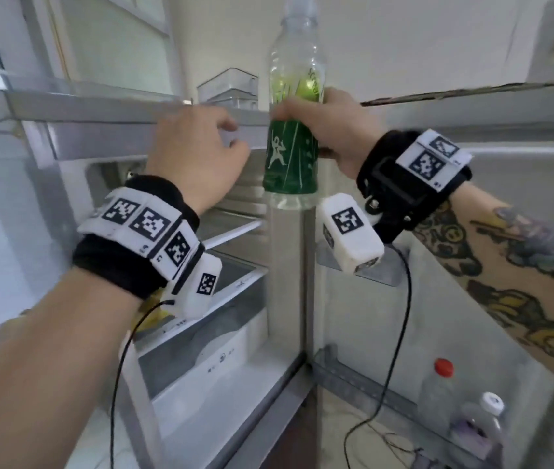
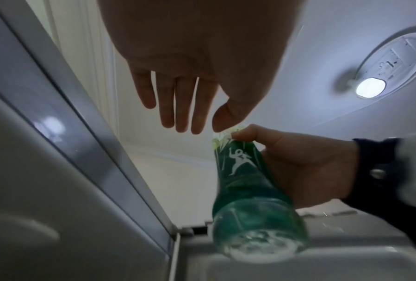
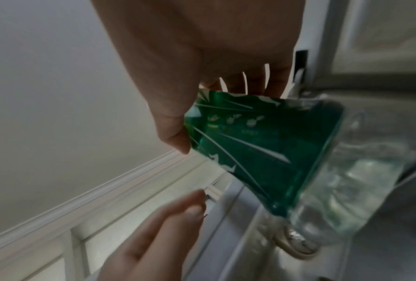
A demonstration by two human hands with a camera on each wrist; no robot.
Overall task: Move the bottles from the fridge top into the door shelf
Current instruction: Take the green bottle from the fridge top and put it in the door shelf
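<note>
Down in the door shelf two capped bottles already stood. Higher up, the left hand hovered by the fridge top, fingers loose, gripping nothing. The right hand was wrapped firmly round the green-labelled bottle, held upright just off the fridge's upper edge. Best play from here, likely: keep it vertical, lower it clear of the frame, and seat it beside the others.

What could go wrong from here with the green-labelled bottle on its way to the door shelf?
Only the right hand grips the green-labelled bottle, round its middle; the left hand hangs open beside it, so it may slip. The door shelf already holds a red-capped bottle and a white-capped bottle, which could be knocked over.
</note>
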